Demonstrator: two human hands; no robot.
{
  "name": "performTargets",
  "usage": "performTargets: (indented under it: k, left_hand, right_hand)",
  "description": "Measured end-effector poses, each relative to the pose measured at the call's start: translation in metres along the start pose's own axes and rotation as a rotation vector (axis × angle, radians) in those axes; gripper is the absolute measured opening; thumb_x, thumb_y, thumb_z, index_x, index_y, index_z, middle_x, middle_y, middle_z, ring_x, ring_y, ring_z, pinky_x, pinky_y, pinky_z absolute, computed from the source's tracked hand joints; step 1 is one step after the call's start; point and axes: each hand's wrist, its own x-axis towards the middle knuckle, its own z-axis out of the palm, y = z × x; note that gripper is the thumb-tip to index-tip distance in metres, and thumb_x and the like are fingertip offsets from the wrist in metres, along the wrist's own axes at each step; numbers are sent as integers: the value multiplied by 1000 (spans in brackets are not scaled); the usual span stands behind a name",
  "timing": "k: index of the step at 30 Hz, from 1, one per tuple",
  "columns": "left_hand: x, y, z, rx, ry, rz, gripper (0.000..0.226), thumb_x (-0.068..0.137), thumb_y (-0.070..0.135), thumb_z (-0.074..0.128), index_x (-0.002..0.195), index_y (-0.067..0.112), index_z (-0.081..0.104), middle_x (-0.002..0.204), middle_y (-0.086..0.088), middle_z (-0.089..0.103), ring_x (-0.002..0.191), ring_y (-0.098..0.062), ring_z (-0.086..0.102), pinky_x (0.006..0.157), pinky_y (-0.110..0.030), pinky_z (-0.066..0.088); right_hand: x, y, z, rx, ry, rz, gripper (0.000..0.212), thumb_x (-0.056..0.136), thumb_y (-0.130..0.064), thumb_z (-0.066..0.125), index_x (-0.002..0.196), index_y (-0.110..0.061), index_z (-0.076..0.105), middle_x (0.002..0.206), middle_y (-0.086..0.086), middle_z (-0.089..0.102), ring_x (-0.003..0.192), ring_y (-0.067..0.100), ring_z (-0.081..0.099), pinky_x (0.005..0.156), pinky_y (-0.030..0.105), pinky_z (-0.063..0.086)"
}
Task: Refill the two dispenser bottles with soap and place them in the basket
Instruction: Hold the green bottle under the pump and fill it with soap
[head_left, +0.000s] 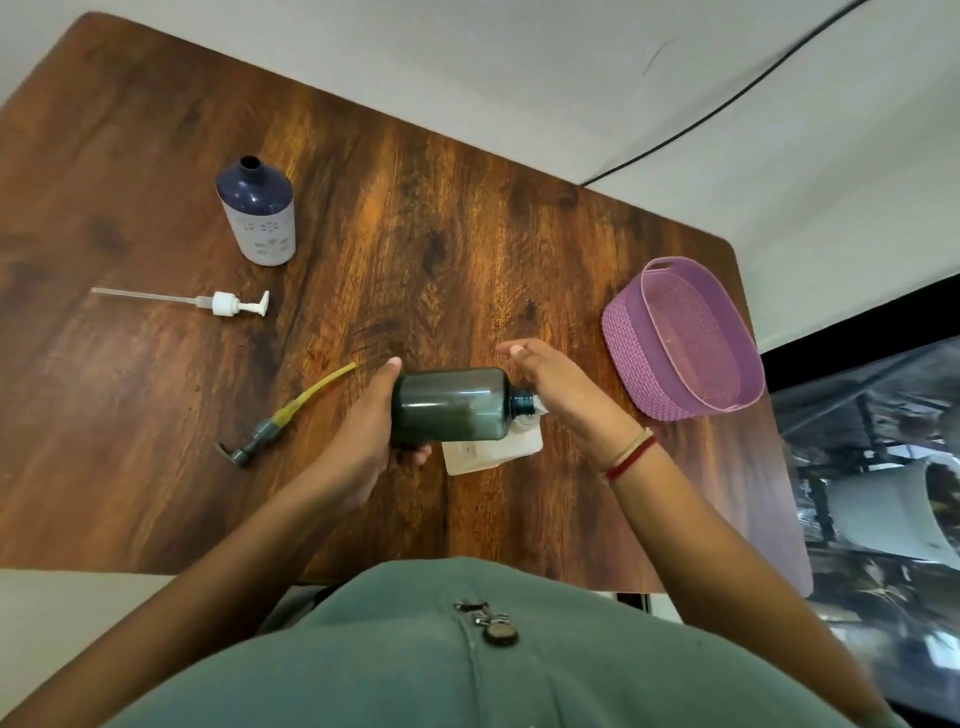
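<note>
1. Far left: blue bottle (257, 213) stood upright; white pump (227, 303) lay flat just nearer.
2. Near left: grey pump (262, 432) lay flat, tube slanting toward the left grip (363, 434).
3. Near centre: dark bottle (452, 408) was held sideways above a clear container (493, 453).
4. Right edge: basket (626, 335) sat mouth upward.
5. Free room: tabletop (467, 234) lay bare through the middle, between blue bottle and basket.

- Left hand (363, 431) grips the base end of a dark bottle (452, 405) lying sideways, fingers curled round it on the far and near sides.
- Right hand (553, 384) sits at the bottle's neck, back of hand up; its grip is hidden under the palm.
- Both forearms bare, reaching forward and angling toward each other.
- Red thread band (631, 452) on the right wrist.
</note>
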Motion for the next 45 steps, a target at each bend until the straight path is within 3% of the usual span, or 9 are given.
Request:
performTargets:
  k: [6, 14, 19, 25, 30, 33, 36, 42, 45]
  left_hand:
    - [5, 1, -7, 1, 46, -10, 37, 92, 55, 43, 93, 20, 54, 60, 1, 70, 48, -16, 60, 42, -23, 45]
    - [5, -3, -4, -14, 33, 15, 40, 91, 58, 43, 95, 20, 56, 68, -4, 71, 50, -16, 61, 43, -23, 46]
    - [2, -6, -4, -39, 94, 7, 33, 92, 53, 44, 92, 22, 53, 80, -10, 64, 48, -16, 60, 43, -23, 45]
    - [-4, -5, 0, -68, 42, 21, 35, 93, 52, 43, 92, 19, 54, 59, -2, 70, 46, -15, 61, 40, -21, 46]
    - [-4, -6, -2, -54, 101, 29, 34, 93, 52, 45, 90, 20, 54, 64, -4, 67, 49, -18, 60, 44, -24, 45]
    - [-6, -6, -3, -60, 105, 18, 32, 93, 51, 45, 90, 20, 54, 60, -4, 68, 48, -18, 60, 44, -25, 46]
    - [-5, -5, 0, -54, 64, 14, 35, 93, 52, 43, 92, 19, 54, 58, -3, 69, 46, -16, 61, 41, -23, 46]
    - [1, -10, -4, -57, 91, 14, 35, 92, 54, 44, 91, 20, 53, 57, 1, 69, 45, -15, 62, 41, -23, 47]
    - [3, -14, -6, -45, 94, -23, 39, 93, 55, 42, 93, 18, 55, 59, -5, 69, 45, -16, 60, 40, -24, 46]
  right_hand:
    - [0, 14, 26, 146, 186, -24, 32, 103, -12, 32, 122, -17, 56, 122, -3, 53, 121, 23, 49, 89, 32, 42]
    - [3, 14, 14, 251, 106, -148, 38, 97, 4, 32, 113, -16, 60, 122, 1, 54, 117, 12, 47, 100, 28, 37]
    - [0, 17, 23, 261, 197, -163, 43, 92, 12, 30, 114, -12, 58, 113, 5, 54, 105, 10, 48, 78, 10, 38]
    - [-1, 11, 10, 275, 54, -58, 32, 100, -6, 35, 104, -17, 64, 102, -4, 60, 98, 9, 54, 93, 30, 42]
    - [-1, 16, 25, 210, 208, -93, 35, 98, -1, 30, 109, -17, 60, 106, 3, 57, 98, 13, 49, 81, 27, 38]
    - [-2, 14, 21, 168, 146, -47, 33, 99, -5, 32, 115, -19, 58, 112, 1, 54, 95, 6, 49, 72, 20, 36]
    - [0, 8, 10, 181, 59, -37, 27, 103, -16, 34, 113, -17, 59, 119, 2, 56, 109, 13, 52, 83, 20, 41]
    - [-1, 19, 30, 218, 357, -120, 30, 102, -15, 33, 96, -20, 61, 91, 5, 64, 98, 29, 61, 88, 44, 46]
    - [1, 18, 30, 219, 293, -44, 29, 102, -10, 32, 102, -15, 61, 95, 8, 61, 99, 30, 58, 85, 40, 46]
